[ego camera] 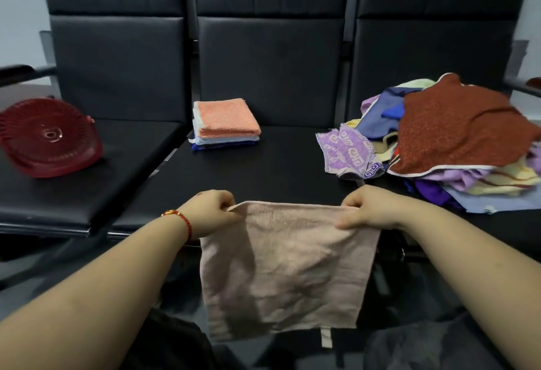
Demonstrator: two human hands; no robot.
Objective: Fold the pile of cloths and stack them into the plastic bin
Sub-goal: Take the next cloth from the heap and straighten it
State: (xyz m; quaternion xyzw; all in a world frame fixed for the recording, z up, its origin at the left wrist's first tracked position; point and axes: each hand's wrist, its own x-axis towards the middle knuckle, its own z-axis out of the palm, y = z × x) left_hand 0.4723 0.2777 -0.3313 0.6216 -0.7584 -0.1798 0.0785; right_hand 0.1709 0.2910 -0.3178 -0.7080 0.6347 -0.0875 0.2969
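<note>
No readable text, brand or number shows anywhere — the small white tag (pixel 325 337) on the near edge of the pink cloth (pixel 284 270) looks blank, and the purple cloth (pixel 347 150) at right bears only a key-pattern.

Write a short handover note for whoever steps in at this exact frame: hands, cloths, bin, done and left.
Left hand and right hand each pinch a top corner of the pale pink cloth, which hangs unfolded over the seat edge.
Folded stack, orange cloth on top, sits on the middle seat, not in the bin.
Red plastic bin lies tipped on the left seat; no cloth is visible in it.
Unfolded pile is on the right seat.
Done: a few cloths folded.
Left: fold the pink cloth and the pile, then stack everything in the bin.
</note>
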